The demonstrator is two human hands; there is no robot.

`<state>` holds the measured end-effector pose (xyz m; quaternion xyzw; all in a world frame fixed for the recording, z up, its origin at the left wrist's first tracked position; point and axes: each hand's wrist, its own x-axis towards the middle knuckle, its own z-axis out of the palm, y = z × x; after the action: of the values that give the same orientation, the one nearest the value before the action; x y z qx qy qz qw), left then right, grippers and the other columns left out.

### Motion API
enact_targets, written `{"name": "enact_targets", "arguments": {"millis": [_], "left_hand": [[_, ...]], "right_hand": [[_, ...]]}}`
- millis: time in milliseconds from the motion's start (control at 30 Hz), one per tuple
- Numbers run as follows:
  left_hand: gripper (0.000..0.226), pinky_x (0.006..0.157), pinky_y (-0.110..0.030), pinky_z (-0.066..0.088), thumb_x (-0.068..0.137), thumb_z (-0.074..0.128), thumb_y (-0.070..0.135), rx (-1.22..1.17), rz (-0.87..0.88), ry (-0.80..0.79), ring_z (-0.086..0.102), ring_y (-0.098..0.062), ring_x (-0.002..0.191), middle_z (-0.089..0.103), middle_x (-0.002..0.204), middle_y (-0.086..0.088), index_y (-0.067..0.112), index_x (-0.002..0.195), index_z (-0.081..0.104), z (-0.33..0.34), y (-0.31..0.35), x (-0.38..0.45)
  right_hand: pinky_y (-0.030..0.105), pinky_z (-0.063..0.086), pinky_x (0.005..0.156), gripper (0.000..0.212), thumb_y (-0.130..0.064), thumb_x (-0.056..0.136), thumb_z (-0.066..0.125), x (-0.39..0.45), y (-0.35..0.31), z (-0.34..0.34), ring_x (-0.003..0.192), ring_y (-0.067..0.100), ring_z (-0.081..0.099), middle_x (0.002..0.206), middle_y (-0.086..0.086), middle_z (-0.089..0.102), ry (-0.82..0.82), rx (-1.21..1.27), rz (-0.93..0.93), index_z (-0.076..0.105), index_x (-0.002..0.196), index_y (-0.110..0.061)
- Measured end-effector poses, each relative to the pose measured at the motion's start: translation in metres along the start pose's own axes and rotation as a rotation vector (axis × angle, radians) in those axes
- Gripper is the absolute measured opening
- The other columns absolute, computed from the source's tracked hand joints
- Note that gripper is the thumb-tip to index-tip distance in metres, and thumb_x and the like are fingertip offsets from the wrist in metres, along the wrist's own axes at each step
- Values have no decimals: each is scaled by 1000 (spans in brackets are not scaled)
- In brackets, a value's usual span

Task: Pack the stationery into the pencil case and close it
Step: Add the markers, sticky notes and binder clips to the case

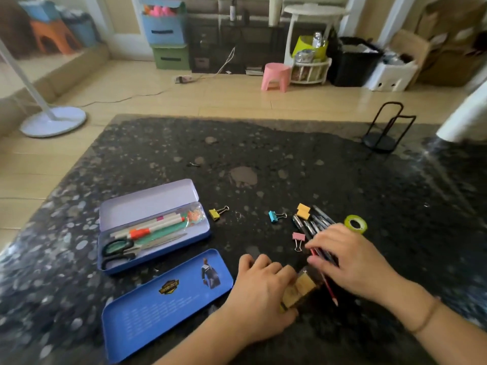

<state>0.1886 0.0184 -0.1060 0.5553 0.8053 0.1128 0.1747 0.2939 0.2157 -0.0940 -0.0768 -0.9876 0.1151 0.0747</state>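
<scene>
The pencil case point(154, 227) lies open — scissors point(118, 248) and pens inside; right hand point(350, 259) grips pens point(313, 227); left hand point(261, 288) clasps a yellowish block point(300, 288).

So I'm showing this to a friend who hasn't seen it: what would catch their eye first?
Probably the open pencil case at left on the dark table, with scissors and pens inside and its blue lid lying in front. Then the two hands near the front edge: the left hand on a yellowish block, the right hand gathering pens, with coloured clips and a green tape roll around them.
</scene>
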Motion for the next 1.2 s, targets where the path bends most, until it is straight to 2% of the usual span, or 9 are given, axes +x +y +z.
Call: {"name": "enact_targets", "arguments": {"millis": [100,200,333,467,567,667,800,967,1200], "left_hand": [[41,98,-39,32,82,65,33,-206,-57,-60,49,-13,107,56,113,10,36,115,42,-5,7,7],[34,92,-32,44,83,63,11,-313,-14,-77,54,-9,95,57,103,9,32,108,52,-10,9,8],[23,72,-25,53,79,71,13,-511,-81,59,59,-7,80,62,89,10,29,94,64,-25,-9,1],[23,71,-21,53,76,78,24,-659,-146,210,62,-3,78,66,83,11,34,92,64,-51,-40,-15],[12,74,-26,51,82,71,30,-484,-212,510,60,-6,81,63,84,12,30,91,64,-64,-90,-32],[10,74,-40,49,80,68,20,-137,-491,739,57,-23,83,58,82,7,27,86,67,-68,-147,-54],[10,77,-36,39,85,63,30,68,-739,536,51,-26,96,58,89,7,36,88,70,-71,-175,-78],[15,86,-37,38,82,64,37,57,-806,418,51,-22,102,65,99,7,40,94,72,-73,-186,-85],[12,79,-36,28,81,68,36,-77,-819,405,46,-18,100,57,89,12,42,91,69,-74,-192,-92]], "right_hand": [[38,49,84,33,-54,85,47,-3,13,-12,98,6,50,101,-19,63,53,16,127,66,103,-33],[30,46,86,34,-58,87,46,-10,4,-10,104,-1,46,106,-27,59,-100,46,-1,63,109,-40],[25,44,80,23,-61,87,49,-8,-19,-7,97,-2,53,96,-30,59,-218,314,-21,61,102,-49],[17,43,82,15,-27,86,66,21,-49,-4,88,3,62,90,-21,65,-107,509,59,65,93,-40],[14,43,71,16,-19,84,68,67,-73,2,82,0,61,83,-21,67,46,530,152,66,85,-36],[24,44,67,14,-21,83,67,118,-102,15,74,2,58,79,-13,64,93,519,192,65,84,-35],[14,37,66,9,-20,85,66,167,-151,39,75,4,51,85,-12,56,-21,510,121,69,92,-25],[24,44,68,13,-19,83,70,189,-174,58,72,5,54,81,-11,60,-122,515,145,64,92,-27],[25,50,69,14,-18,86,67,198,-175,59,79,10,62,85,-7,65,-281,508,179,59,85,-30]]}}
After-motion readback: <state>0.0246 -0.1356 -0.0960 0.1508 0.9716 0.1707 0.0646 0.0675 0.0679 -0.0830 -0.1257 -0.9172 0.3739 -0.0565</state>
